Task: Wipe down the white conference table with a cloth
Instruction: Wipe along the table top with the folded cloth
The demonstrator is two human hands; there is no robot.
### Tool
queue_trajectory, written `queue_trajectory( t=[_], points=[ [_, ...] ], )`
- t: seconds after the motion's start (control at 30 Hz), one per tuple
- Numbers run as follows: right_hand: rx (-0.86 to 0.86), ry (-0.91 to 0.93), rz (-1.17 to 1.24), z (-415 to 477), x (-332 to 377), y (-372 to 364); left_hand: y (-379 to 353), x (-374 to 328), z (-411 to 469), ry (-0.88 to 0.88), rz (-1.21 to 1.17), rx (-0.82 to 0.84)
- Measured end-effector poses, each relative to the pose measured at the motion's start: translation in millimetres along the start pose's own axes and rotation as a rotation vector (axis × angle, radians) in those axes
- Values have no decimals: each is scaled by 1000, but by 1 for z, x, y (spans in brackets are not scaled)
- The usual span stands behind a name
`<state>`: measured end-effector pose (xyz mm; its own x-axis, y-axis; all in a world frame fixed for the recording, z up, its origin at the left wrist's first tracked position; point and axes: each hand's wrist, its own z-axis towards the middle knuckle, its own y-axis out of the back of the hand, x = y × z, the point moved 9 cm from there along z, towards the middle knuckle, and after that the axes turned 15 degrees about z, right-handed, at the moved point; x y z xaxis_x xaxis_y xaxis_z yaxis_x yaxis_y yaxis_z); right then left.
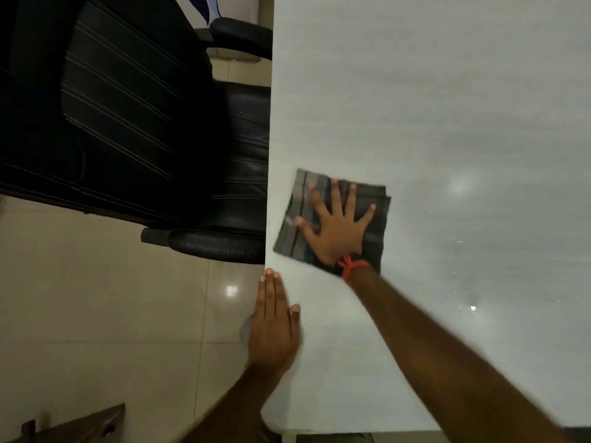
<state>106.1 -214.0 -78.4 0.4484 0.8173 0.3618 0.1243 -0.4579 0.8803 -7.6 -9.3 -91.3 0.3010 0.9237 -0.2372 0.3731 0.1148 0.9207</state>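
Note:
The white conference table (431,107) fills the right half of the view, its left edge running top to bottom. A folded dark grey cloth (374,231) lies flat on it near that edge. My right hand (335,228) presses down on the cloth with fingers spread straight; a red thread is tied at the wrist. My left hand (271,327) rests flat along the table's left edge, fingers straight and together, holding nothing.
A black leather office chair (128,116) stands tucked against the table's left edge, its armrest (208,243) just above my left hand. Beige glossy floor tiles (112,298) lie to the left. A brown wooden piece (80,426) shows at the bottom left.

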Motion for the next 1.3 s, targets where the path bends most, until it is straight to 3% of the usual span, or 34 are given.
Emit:
queue_trajectory(
  t=[0.07, 0.17, 0.27, 0.33, 0.4, 0.47, 0.63, 0.73, 0.83, 0.9, 1.07, 1.17, 1.3],
  points=[
    [-35, -47, 17, -41, -38, 2, 1, 8, -3, -66, 12, 26],
    [-104, -260, 71, -53, -105, 27, 1, 19, -10, -165, 64, 74],
    [-196, -444, 113, -33, -108, 36, -2, 22, -20, -213, 91, 108],
    [-154, -380, 113, -31, -66, 19, -5, 26, -29, -220, 83, 134],
    [-65, -174, 54, -50, -23, -9, -8, 33, -38, -239, 89, 163],
    [-34, -69, 17, -83, -21, -20, -8, 40, -44, -277, 99, 192],
    [-133, -319, 99, -93, -105, 13, -1, 45, -43, -390, 65, 208],
    [-197, -489, 134, -76, -93, 16, 3, 47, -44, -430, 48, 186],
    [-68, -295, 79, -94, -37, -18, 8, 47, -43, -431, 51, 187],
    [-41, -220, 53, -131, -37, -27, 12, 44, -43, -423, 45, 179],
    [-132, -434, 102, -145, -114, -1, 10, 44, -46, -414, 72, 139],
    [-175, -518, 136, -132, -96, -3, 8, 42, -47, -400, 82, 102],
    [-12, -175, 30, -194, -45, -48, 9, 39, -47, -371, 68, 92]
  ],
)
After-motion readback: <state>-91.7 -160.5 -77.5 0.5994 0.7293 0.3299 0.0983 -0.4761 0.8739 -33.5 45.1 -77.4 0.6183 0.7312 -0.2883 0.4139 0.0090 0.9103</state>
